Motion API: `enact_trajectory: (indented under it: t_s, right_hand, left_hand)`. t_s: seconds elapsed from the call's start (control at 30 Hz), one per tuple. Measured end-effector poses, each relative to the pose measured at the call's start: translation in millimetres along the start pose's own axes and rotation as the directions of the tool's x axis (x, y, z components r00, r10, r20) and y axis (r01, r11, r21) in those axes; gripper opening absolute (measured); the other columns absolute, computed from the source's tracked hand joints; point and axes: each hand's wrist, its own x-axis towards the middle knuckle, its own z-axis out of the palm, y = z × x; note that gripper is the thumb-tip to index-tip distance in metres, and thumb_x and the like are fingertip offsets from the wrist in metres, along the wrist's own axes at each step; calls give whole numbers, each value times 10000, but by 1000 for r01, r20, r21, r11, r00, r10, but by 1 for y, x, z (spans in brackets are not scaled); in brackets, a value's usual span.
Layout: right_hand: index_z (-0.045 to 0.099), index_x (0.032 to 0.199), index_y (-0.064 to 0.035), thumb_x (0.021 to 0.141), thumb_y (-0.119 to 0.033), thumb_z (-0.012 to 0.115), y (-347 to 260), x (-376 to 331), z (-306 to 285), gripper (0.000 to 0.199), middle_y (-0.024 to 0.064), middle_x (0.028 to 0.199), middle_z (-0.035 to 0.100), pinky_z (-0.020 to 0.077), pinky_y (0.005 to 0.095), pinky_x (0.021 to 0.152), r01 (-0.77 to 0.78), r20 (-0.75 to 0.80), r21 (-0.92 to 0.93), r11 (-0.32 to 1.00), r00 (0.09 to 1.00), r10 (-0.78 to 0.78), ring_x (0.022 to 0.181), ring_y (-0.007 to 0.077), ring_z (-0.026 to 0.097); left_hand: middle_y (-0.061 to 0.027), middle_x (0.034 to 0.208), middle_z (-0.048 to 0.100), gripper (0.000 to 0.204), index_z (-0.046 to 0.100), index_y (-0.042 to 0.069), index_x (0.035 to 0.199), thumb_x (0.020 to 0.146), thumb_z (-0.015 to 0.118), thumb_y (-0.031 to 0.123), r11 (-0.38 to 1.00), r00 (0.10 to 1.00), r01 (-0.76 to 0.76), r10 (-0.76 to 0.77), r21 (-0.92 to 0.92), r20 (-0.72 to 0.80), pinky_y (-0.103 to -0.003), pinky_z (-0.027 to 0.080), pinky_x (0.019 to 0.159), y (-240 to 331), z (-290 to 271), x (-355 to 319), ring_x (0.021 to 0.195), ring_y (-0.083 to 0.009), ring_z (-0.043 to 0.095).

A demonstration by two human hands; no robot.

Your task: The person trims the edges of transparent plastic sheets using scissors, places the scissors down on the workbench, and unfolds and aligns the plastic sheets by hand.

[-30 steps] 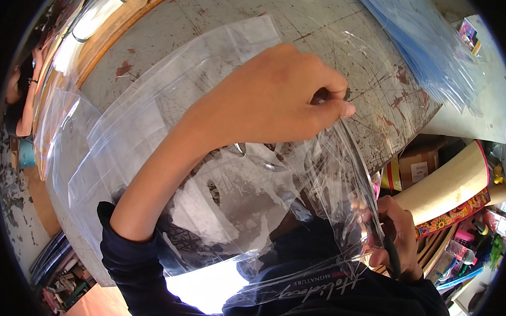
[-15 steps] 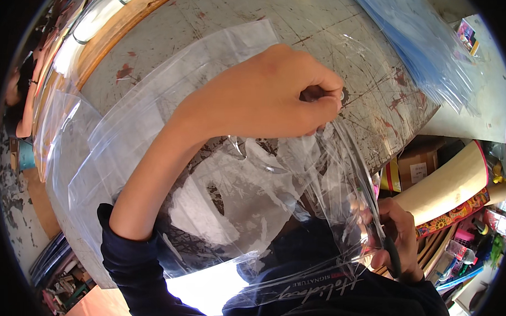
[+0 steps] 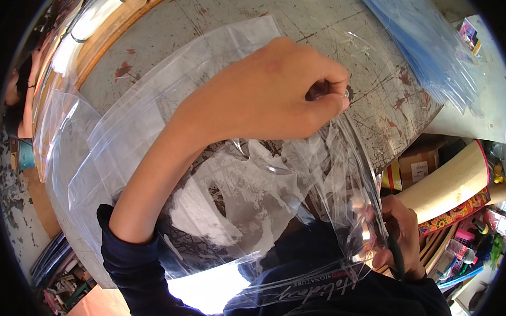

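My left hand (image 3: 278, 90) is bent over the table, thumb and forefinger pinched on the edge of a clear plastic sheet (image 3: 248, 191). From that pinch the gathered edge of the sheet runs down toward my right hand (image 3: 403, 231). Closed around scissors with a dark handle (image 3: 397, 257), my right hand is at the sheet's right edge, partly seen through the plastic. The blades lie along that edge and are hard to make out among the reflections. The sheet's near part hangs over my dark shirt.
More clear plastic sheets (image 3: 124, 129) lie under and beyond my left forearm on the scratched grey table (image 3: 315, 22). A stack of bluish plastic (image 3: 416, 46) lies at the far right. Rolled material (image 3: 449, 179) and a cardboard box (image 3: 417, 166) stand beside the table. Another person's arm (image 3: 28, 110) shows at the far left.
My left hand has shifted slightly right, carrying the pinched edge with it. My right hand and the scissors have moved a little to the right.
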Motion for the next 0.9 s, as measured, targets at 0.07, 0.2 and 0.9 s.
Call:
enact_trajectory:
  t_s: [0.07, 0.2, 0.9]
  right_hand:
    - [499, 977, 10, 472, -523, 851, -1, -2, -3, 815, -24, 557, 404, 303, 192, 449, 15, 8, -68, 998, 1000, -14, 507, 46, 413]
    - [506, 988, 11, 477, -501, 854, 4, -2, -4, 803, -21, 544, 416, 308, 194, 446, 91, 31, -99, 991, 996, -88, 503, 45, 421]
    - [505, 1028, 2, 486, -422, 884, -5, 9, 4, 786, -9, 654, 481, 347, 188, 498, -74, 32, 83, 994, 997, 72, 577, 48, 448]
  left_hand:
    - [-33, 597, 544, 164, 535, 5, 737, 855, 538, 118, 999, 999, 51, -51, 7, 6, -229, 421, 503, 4, -2, 2, 569, -99, 592]
    - [-30, 588, 528, 172, 524, 8, 730, 859, 537, 121, 989, 988, 148, -148, 5, 51, -232, 418, 506, 9, -5, 2, 575, -95, 587]
    - [26, 727, 537, 71, 544, 109, 750, 788, 590, 147, 959, 989, -130, 143, 252, -35, -369, 281, 888, -12, -3, -4, 776, -152, 509]
